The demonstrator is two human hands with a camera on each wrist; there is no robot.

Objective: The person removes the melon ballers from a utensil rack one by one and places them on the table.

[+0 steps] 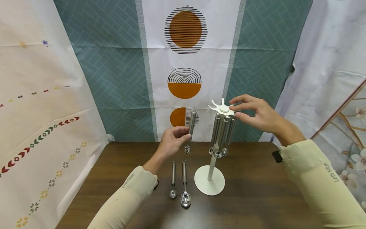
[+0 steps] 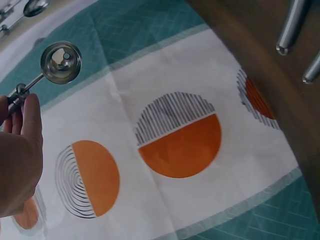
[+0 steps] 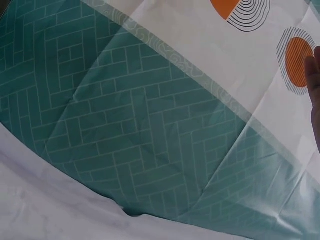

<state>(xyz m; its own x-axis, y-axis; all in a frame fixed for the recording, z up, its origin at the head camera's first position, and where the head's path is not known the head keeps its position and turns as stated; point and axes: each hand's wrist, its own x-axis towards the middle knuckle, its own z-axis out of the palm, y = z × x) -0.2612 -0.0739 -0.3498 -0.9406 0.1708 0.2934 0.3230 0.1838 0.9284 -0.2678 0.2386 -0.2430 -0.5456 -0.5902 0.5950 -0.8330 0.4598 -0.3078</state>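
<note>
My left hand [image 1: 171, 140] pinches the handle of a steel melon baller [image 1: 192, 122], held nearly upright with its small round bowl down. In the left wrist view that bowl [image 2: 61, 62] shows beyond the fingertips. To its right stands a white utensil rack [image 1: 210, 178] with a round base and a top of curved hooks. Several steel scoops [image 1: 220, 130] hang from it in a cluster. My right hand [image 1: 258, 114] holds the rack's top at its right side, thumb lower and fingers above. In the right wrist view only part of this hand [image 3: 315, 90] shows.
On the dark wooden table [image 1: 123, 187], a small round scoop [image 1: 173, 181] and a larger oval scoop [image 1: 185, 187] lie side by side, left of the rack's base. A patterned cloth [image 1: 114, 79] hangs behind the table, with pale curtains [image 1: 34, 111] at the sides.
</note>
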